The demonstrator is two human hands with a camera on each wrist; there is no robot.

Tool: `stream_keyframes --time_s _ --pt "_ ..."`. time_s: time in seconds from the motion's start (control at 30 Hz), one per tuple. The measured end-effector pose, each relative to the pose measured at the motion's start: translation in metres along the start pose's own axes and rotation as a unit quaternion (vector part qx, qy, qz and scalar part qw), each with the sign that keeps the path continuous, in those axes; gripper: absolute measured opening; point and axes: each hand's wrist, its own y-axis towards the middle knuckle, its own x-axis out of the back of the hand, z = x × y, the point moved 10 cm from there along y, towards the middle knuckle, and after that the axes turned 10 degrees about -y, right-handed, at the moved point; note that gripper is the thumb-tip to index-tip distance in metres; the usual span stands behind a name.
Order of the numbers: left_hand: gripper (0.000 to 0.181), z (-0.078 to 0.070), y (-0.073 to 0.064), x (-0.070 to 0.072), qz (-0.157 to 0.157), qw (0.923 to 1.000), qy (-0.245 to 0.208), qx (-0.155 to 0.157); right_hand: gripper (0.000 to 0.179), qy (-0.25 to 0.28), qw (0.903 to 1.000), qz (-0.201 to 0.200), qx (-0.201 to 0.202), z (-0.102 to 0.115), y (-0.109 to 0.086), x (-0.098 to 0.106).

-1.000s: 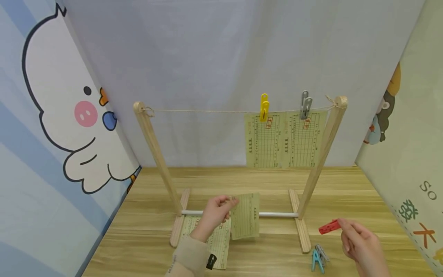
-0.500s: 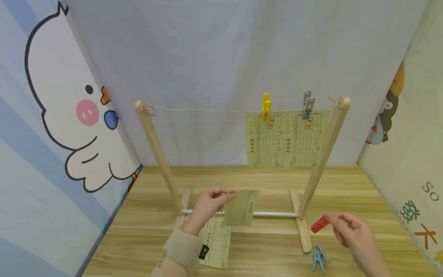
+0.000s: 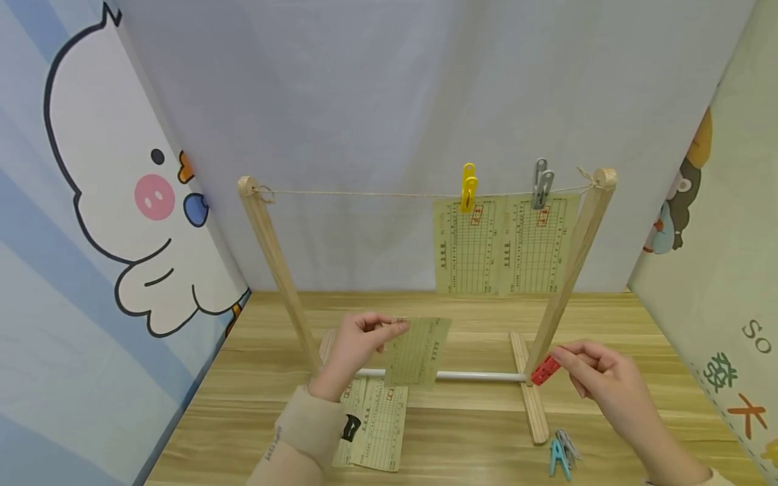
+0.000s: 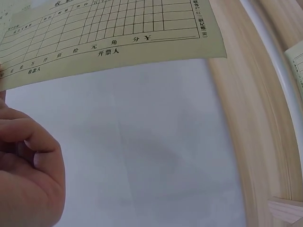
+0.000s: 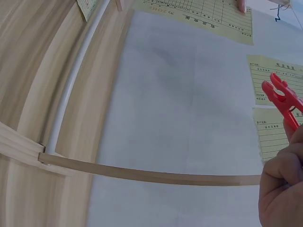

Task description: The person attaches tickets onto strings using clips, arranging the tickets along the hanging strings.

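In the head view my left hand (image 3: pixel 358 347) pinches a yellowish printed receipt slip (image 3: pixel 418 351) by its upper left corner, raised above the table in front of the white bar. The slip's printed grid fills the top of the left wrist view. To the right, my right hand (image 3: pixel 610 385) holds a red clothespin (image 3: pixel 546 370) between thumb and fingers, near the foot of the right post; its tips point up in the right wrist view. Two similar slips hang side by side from the string (image 3: pixel 352 194), under a yellow clothespin (image 3: pixel 468 189) and a grey clothespin (image 3: pixel 542 185).
A wooden frame's left post (image 3: pixel 276 270) and right post (image 3: pixel 574 270) carry the string, with a white bar (image 3: pixel 480 376) joining them low down. More slips (image 3: pixel 383 432) lie on the table below my left wrist. A blue clothespin (image 3: pixel 558 459) and a grey one (image 3: pixel 568 445) lie at front right.
My left hand has risen and moved slightly left with the slip. My right hand has moved up and left, bringing the red clothespin closer to the right post.
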Motion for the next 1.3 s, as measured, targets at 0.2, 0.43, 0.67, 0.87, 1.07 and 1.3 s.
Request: stream_keyframes --time_s 0.2,0.43,0.67,0.87,1.07,1.3 --pt "0.018 -0.019 0.003 0.002 0.004 0.9996 0.006 -0.028 0.018 -0.027 0.9985 0.003 0.047 0.028 0.008 -0.001" --pt "0.02 -0.039 0.007 0.005 0.007 0.9986 -0.011 -0.051 0.015 -0.053 0.9929 -0.008 0.106 0.059 0.013 0.0" --pt "0.021 -0.056 0.011 0.009 0.007 0.9975 -0.025 -0.065 0.012 -0.05 0.9888 -0.006 0.141 0.084 0.022 0.002" --pt "0.023 -0.071 0.013 0.01 0.011 0.9971 -0.022 -0.072 0.011 -0.038 0.9831 -0.016 0.178 0.105 0.032 0.01" --pt "0.023 -0.085 0.019 0.011 0.012 0.9959 -0.032 -0.084 0.013 -0.059 0.98 -0.015 0.19 0.123 0.041 0.015" --pt "0.018 -0.103 0.022 0.015 0.0 0.9923 -0.048 -0.114 0.014 -0.049 0.9755 -0.017 0.214 0.146 0.05 0.018"
